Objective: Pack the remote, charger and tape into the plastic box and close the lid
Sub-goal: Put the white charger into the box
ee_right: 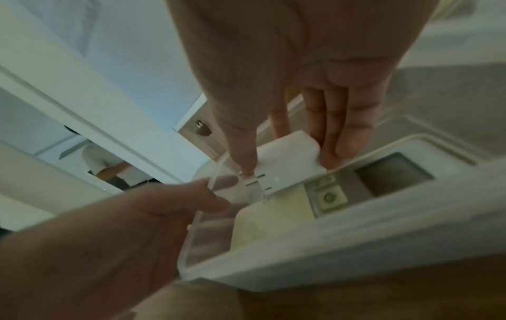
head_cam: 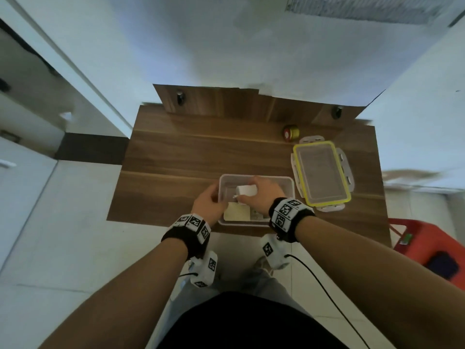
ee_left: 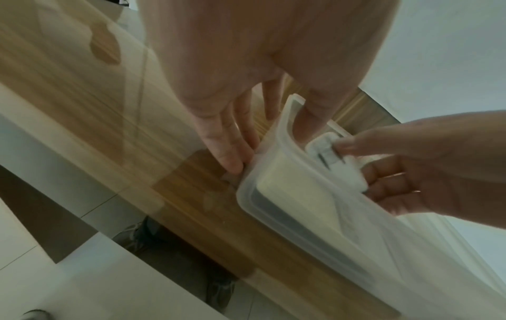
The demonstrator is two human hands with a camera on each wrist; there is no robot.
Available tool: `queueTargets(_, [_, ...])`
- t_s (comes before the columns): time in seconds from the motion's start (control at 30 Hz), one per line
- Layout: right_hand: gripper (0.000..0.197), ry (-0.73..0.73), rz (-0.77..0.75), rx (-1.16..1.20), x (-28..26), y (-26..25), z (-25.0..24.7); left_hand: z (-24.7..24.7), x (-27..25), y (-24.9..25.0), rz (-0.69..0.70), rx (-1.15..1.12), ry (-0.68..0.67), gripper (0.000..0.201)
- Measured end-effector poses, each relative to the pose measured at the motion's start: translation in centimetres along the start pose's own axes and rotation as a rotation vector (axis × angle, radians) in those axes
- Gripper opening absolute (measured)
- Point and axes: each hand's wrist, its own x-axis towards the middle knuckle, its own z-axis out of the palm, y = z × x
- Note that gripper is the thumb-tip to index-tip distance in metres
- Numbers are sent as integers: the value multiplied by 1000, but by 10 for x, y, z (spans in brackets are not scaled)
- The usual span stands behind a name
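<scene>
The clear plastic box (head_cam: 289,195) stands open near the table's front edge. A cream remote (head_cam: 237,213) lies flat inside it, along the near wall. My right hand (head_cam: 251,192) pinches the white charger (head_cam: 246,190) between thumb and fingers, low over the box's left half, prongs pointing left. In the right wrist view the charger (ee_right: 287,164) hangs just above the remote (ee_right: 273,216). My left hand (head_cam: 216,199) pinches the box's left wall (ee_left: 276,149), thumb inside and fingers (ee_left: 230,155) outside. The tape roll (head_cam: 291,133) sits at the back right.
The lid (head_cam: 322,172), with its yellow seal and white clips, lies upside down on the table just right of the box. A wooden back panel (head_cam: 226,104) with two black knobs rises behind. A red stool (head_cam: 427,245) stands off the table's right front corner.
</scene>
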Motion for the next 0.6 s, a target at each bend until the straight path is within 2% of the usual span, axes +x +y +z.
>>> queueTargets(0.07, [72,-5,-2,7,5,-8,8,-4,-2,0,15,26,-36,54])
queueTargets(0.27, [66,24,9,-94,13,-17,26,-10,-1,-2,46,70,-75,61])
queueTargets(0.37, [56,32,-7,-112,13,-17,29,-10,-2,-2,46,37,-74,55])
queueTargets(0.47, [57,-6,-25,-108,11,-14,24,-11,-3,-3,38,-12,-75,46])
queueTargets(0.6, [46,-1,-12,21,4,-9,-4,-17,4,3,-12,-8,-95,57])
